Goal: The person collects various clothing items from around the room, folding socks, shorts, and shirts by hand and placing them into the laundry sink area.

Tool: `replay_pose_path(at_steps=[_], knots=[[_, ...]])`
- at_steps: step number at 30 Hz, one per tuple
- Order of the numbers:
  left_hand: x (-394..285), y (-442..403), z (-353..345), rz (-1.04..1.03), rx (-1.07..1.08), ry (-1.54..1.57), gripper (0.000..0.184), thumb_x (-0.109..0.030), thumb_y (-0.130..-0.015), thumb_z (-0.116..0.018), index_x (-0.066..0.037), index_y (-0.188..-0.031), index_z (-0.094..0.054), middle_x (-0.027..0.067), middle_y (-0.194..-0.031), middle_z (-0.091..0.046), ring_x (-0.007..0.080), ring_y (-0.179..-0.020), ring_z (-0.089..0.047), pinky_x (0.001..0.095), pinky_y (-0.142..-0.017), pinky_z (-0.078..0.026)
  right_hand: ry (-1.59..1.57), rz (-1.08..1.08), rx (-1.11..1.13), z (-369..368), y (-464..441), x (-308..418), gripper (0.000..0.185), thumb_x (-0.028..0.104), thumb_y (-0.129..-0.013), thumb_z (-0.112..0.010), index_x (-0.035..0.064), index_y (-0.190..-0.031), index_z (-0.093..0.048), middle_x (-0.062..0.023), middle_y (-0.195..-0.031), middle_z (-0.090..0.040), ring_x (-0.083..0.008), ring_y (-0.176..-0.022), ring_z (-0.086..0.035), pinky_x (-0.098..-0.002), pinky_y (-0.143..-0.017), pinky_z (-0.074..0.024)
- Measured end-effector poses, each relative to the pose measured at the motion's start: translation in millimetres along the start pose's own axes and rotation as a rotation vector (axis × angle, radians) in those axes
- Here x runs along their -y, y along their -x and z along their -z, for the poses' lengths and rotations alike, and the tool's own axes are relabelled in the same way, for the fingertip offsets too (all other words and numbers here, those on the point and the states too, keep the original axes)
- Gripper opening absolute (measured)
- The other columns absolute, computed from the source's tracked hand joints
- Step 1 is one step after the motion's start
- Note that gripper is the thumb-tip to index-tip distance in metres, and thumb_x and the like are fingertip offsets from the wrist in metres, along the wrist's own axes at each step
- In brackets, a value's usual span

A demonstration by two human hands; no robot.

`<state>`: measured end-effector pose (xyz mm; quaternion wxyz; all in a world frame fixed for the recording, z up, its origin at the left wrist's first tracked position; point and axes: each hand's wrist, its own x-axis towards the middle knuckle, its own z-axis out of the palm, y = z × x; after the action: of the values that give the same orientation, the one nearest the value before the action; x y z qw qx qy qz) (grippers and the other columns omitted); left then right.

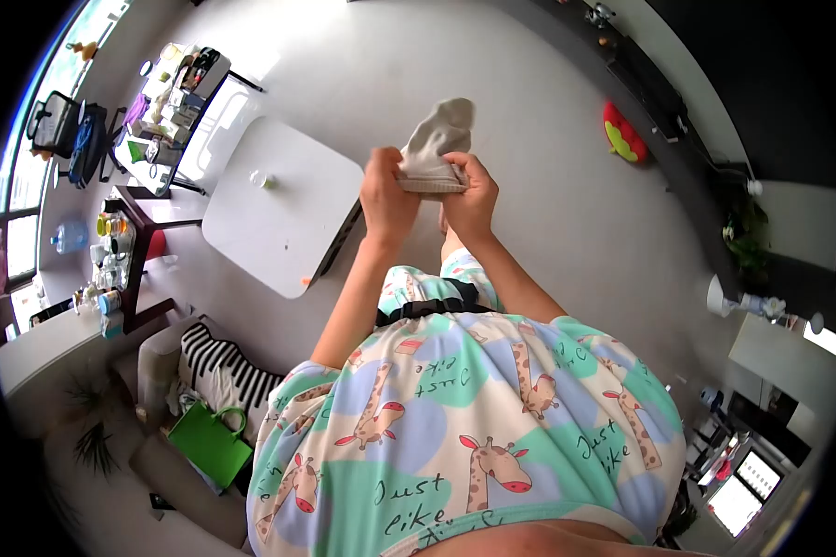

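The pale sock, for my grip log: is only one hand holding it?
No, the left hand and right hand both grip the sock near its cuff.

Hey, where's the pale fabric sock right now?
In the head view, the pale fabric sock is above centre, its ribbed cuff held between the left hand and right hand, right of the white rounded-corner table.

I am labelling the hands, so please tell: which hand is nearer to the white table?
Left. In view, the left hand is just right of the white table; the right hand is farther right.
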<state>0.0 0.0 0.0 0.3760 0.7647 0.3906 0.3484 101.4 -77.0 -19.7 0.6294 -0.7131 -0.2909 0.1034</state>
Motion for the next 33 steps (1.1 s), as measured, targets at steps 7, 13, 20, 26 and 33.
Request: replay_pose_path(at_steps=[7,13,20,26,33], knots=[[4,-164,-94,0.258,-0.1,0.434,0.029,0.01,-0.078,-0.054,-0.006,-0.099,-0.042,0.0019,-0.078,-0.05,0.0099,-0.073,-0.048,0.0245,-0.065,-0.042,0.17,-0.219,0.294,-51,-205,-61,0.014,0.007,-0.076,-0.067,0.0044,-0.074,-0.054,-0.0087,-0.069,-0.061,-0.0205,-0.063,-0.059,-0.0321,-0.06,-0.0478],[21,-334,-82,0.164,-0.187,0.169,0.038,0.009,-0.072,-0.064,-0.007,-0.101,-0.046,0.0065,-0.067,-0.057,0.0152,-0.057,-0.053,0.0294,-0.054,-0.044,-0.334,-0.376,0.363,-182,-364,-66,0.004,0.005,-0.082,-0.063,0.0048,-0.086,-0.061,0.0012,-0.072,-0.062,-0.0069,-0.067,-0.054,-0.0245,-0.06,-0.0451],[126,-536,-40,-0.043,-0.53,-0.221,0.044,0.014,-0.063,-0.053,-0.006,-0.101,-0.061,0.0082,-0.075,-0.057,0.0214,-0.069,-0.059,0.0293,-0.069,-0.049,0.066,-0.018,0.424,-327,-492,-73,0.012,0.009,-0.072,-0.069,0.0041,-0.073,-0.059,-0.0113,-0.067,-0.06,-0.023,-0.062,-0.059,-0.0347,-0.061,-0.0478],[158,-685,-24,0.144,-0.301,0.361,0.038,0.01,-0.071,-0.041,-0.006,-0.105,-0.051,0.0099,-0.088,-0.062,0.0163,-0.076,-0.06,0.0279,-0.068,-0.048,0.058,-0.099,0.48,-461,-628,-63,0.019,0.011,-0.073,-0.07,0.0063,-0.067,-0.052,-0.0058,-0.062,-0.058,-0.0147,-0.059,-0.054,-0.0322,-0.055,-0.044],[231,-869,10,-0.007,-0.346,-0.077,0.041,0.009,-0.069,-0.058,-0.009,-0.105,-0.052,0.0108,-0.08,-0.063,0.0269,-0.069,-0.06,0.0362,-0.063,-0.046,-0.482,-0.408,0.52,-612,-760,-63,0.011,0.007,-0.082,-0.064,0.0029,-0.092,-0.066,-0.0012,-0.081,-0.067,-0.0081,-0.072,-0.06,-0.0245,-0.064,-0.0494]])
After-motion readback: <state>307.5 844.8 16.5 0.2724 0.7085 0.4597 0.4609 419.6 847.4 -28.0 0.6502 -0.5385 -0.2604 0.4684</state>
